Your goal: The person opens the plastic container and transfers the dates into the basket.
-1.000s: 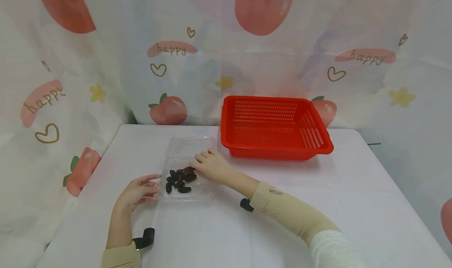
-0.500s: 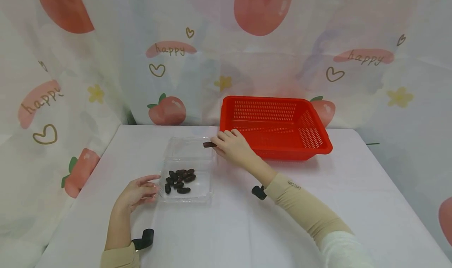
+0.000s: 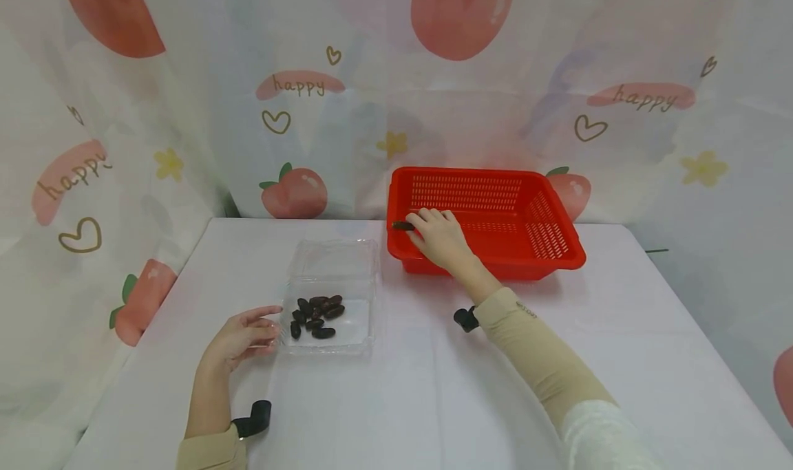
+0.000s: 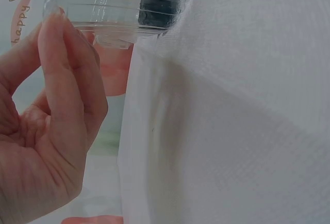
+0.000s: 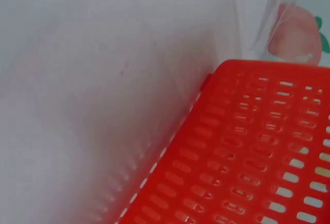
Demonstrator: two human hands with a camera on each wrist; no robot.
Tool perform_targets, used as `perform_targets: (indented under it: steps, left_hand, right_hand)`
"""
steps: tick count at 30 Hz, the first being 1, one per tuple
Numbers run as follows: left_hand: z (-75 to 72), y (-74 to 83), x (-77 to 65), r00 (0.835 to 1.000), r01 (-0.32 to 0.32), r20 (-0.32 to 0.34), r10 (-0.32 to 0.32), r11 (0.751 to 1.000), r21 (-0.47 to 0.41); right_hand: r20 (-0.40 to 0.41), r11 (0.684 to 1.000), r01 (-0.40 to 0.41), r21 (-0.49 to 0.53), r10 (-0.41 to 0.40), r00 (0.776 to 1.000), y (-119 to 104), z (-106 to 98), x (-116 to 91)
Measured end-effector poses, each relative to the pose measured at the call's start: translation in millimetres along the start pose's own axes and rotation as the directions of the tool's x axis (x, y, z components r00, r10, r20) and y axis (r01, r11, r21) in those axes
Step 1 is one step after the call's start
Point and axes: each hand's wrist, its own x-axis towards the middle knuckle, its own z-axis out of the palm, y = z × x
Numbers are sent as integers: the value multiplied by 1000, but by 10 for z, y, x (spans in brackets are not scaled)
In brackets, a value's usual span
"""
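Observation:
My right hand (image 3: 441, 241) pinches a dark brown date (image 3: 403, 226) over the left side of the red plastic basket (image 3: 477, 273). The right wrist view shows the basket's slotted wall (image 5: 247, 65) but not the hand. Several more dates (image 3: 323, 333) lie in a loose cluster in a hinged clear plastic box (image 3: 356, 336), whose lid (image 3: 331, 260) is folded back toward the wall. At the box's left edge is my left hand (image 3: 241, 339). In the left wrist view its thumb and fingers (image 4: 54, 54) pinch the box's rim (image 4: 98, 26).
A white cloth (image 3: 396, 401) covers the table. Directly behind the basket hangs a printed fabric backdrop (image 3: 359, 146), and another fabric side (image 3: 136, 201) stands along the left edge. Black wrist cameras (image 3: 252, 420) stick out from both wrists.
My right hand has lifted a date from the box and carried it right and away from me, over the basket. The left hand and the box have stayed put.

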Motion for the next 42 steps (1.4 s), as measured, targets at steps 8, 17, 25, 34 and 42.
perform_targets:
  steps: [8, 17, 25, 34, 42]
  left_hand:
    - [-2, -12, 11, 1000, -7, -1, 7, 1000, 5]
    - [-2, -9, 8, 1000, -2, -9, 2, 1000, 7]
    - [-2, -11, 11, 1000, -4, -3, 4, 1000, 9]
    - [-1, -21, 20, 1000, -7, 4, 7, 1000, 1]
    - [1, 8, 5, 1000, -7, 8, 7, 1000, 5]
  right_hand:
    - [125, 998, -70, 0, 70, 990, 150, 21, 107]
    - [277, 992, -114, -45, 122, 953, 301, 82, 154]
    - [385, 993, -106, -43, 115, 916, 338, 119, 152]
    - [463, 993, -108, -55, 121, 878, 352, 153, 141]
    - [475, 993, -109, -42, 116, 873, 374, 182, 140]
